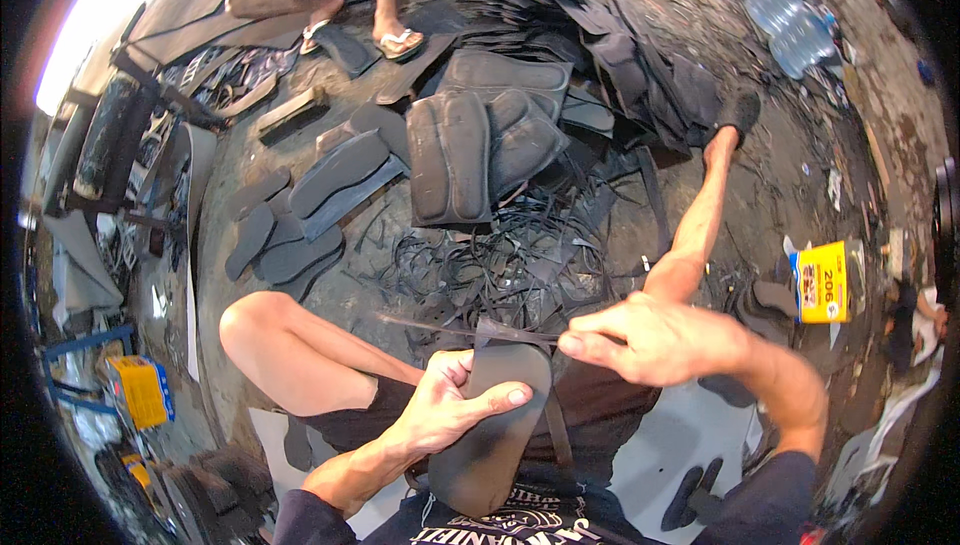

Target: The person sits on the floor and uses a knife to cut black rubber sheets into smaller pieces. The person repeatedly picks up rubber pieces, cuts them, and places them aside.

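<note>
My left hand [455, 410] grips a dark grey sandal sole [492, 460], thumb across its face and fingers around its left edge. The sole is held upright over my lap, its rounded lower end near my shirt. In my right hand [665, 340], closed at the sole's upper right, is a long thin knife [435, 325], slightly blurred; its blade lies across the sole's top end and points left. A narrow dark strip [558, 425] hangs beside the sole's right edge. The right fingers partly hide the handle.
Dark trimmings [480, 255] lie heaped before me, with moulded foam sheets [450, 160] behind. Cut soles [290, 245] are at left. Another person's sandalled foot [400, 42] is at the far side. Water bottles [790, 25] and a yellow container [825, 285] stand at right.
</note>
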`<state>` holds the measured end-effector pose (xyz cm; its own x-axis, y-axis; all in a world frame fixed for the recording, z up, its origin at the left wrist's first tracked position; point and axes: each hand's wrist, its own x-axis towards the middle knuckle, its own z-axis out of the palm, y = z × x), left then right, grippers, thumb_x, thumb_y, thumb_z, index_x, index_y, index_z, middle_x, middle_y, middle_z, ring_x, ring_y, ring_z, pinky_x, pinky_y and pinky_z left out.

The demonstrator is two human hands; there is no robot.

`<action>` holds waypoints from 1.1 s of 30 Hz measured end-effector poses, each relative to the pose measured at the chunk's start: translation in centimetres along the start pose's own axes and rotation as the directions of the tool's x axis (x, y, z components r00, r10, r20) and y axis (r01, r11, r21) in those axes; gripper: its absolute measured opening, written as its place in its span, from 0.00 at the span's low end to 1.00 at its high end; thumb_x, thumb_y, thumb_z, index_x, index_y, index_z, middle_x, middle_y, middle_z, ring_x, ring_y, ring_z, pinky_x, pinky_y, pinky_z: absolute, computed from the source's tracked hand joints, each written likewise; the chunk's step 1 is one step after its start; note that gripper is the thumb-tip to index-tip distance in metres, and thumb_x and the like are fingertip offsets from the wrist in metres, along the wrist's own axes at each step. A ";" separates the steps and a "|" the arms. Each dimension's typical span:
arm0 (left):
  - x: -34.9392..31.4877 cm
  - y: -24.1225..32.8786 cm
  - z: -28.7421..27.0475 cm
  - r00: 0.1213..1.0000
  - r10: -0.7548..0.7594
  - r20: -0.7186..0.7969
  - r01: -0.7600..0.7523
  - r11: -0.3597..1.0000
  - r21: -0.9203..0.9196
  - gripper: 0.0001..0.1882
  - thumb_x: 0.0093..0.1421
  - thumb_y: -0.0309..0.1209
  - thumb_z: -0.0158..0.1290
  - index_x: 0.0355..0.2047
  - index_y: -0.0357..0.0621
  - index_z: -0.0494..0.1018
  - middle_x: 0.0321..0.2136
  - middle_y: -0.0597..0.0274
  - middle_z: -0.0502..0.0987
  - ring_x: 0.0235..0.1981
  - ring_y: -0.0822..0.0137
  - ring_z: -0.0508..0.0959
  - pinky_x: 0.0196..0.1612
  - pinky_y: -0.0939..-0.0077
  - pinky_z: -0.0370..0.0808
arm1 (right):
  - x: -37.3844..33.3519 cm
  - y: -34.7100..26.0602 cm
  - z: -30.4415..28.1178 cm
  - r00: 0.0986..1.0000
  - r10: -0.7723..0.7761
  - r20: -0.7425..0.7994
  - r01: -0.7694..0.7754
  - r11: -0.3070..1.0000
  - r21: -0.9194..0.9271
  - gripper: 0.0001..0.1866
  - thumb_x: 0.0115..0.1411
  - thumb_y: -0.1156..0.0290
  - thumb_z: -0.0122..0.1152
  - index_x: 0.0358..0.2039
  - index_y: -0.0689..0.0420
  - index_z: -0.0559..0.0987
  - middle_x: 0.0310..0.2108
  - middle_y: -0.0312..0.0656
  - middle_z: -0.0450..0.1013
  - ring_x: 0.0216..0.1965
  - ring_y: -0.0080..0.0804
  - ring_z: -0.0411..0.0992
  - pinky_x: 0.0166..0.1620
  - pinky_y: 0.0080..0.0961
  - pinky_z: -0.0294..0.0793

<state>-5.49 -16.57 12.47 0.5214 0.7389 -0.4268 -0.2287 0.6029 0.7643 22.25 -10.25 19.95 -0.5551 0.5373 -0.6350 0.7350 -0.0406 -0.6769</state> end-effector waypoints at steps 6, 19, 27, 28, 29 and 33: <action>1.6 -0.3 1.1 0.980 -0.185 0.075 0.173 0.975 0.140 0.19 0.66 0.38 0.71 0.49 0.36 0.84 0.38 0.64 0.87 0.35 0.76 0.84 0.40 0.78 0.82 | 3.8 0.3 -4.9 0.905 0.129 0.406 -0.066 0.984 -0.165 0.51 0.73 0.22 0.31 0.40 0.64 0.82 0.27 0.46 0.76 0.32 0.39 0.75 0.41 0.41 0.76; 3.2 -0.6 -6.8 0.541 0.307 -0.783 -0.599 0.794 -0.103 0.20 0.67 0.26 0.67 0.56 0.37 0.75 0.51 0.61 0.83 0.51 0.68 0.83 0.56 0.68 0.80 | 7.7 5.9 5.8 0.868 -0.021 -0.496 0.356 0.723 0.593 0.33 0.79 0.38 0.43 0.37 0.58 0.77 0.18 0.34 0.68 0.20 0.22 0.66 0.26 0.27 0.67; 2.5 1.0 -2.1 0.487 0.240 -0.840 -0.591 0.798 -0.115 0.17 0.73 0.43 0.63 0.51 0.45 0.76 0.43 0.66 0.82 0.42 0.74 0.82 0.45 0.75 0.80 | 11.5 -1.7 16.2 0.700 -0.052 -0.712 0.391 0.863 0.321 0.24 0.78 0.46 0.52 0.44 0.58 0.78 0.30 0.56 0.80 0.33 0.62 0.82 0.35 0.46 0.78; 2.1 1.3 -2.1 0.482 0.238 -0.843 -0.606 0.785 -0.125 0.17 0.73 0.44 0.62 0.51 0.45 0.76 0.43 0.66 0.82 0.42 0.74 0.82 0.44 0.75 0.80 | 11.2 -1.8 17.2 0.698 -0.051 -0.714 0.384 0.869 0.313 0.25 0.78 0.46 0.52 0.44 0.58 0.78 0.30 0.56 0.80 0.33 0.63 0.82 0.35 0.46 0.78; 2.0 1.6 -2.1 0.490 0.237 -0.839 -0.619 0.772 -0.144 0.17 0.73 0.44 0.62 0.50 0.45 0.76 0.42 0.66 0.82 0.41 0.74 0.82 0.44 0.75 0.80 | 10.6 -1.3 18.1 0.688 -0.042 -0.725 0.372 0.878 0.301 0.25 0.78 0.45 0.52 0.44 0.58 0.78 0.31 0.56 0.80 0.33 0.63 0.81 0.34 0.47 0.78; 0.6 1.5 -2.1 0.561 0.230 -0.795 -0.610 0.764 -0.209 0.16 0.75 0.41 0.59 0.53 0.45 0.74 0.43 0.65 0.82 0.43 0.70 0.83 0.46 0.71 0.83 | 8.6 1.8 20.2 0.696 -0.112 -0.709 0.351 0.915 0.200 0.25 0.77 0.45 0.53 0.43 0.57 0.79 0.31 0.55 0.80 0.32 0.64 0.81 0.33 0.47 0.78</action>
<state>-7.23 -14.56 12.33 -0.4138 0.7926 -0.4478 -0.6652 0.0726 0.7432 10.95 -22.70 5.71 -0.1928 0.9759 -0.1021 0.3999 -0.0169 -0.9164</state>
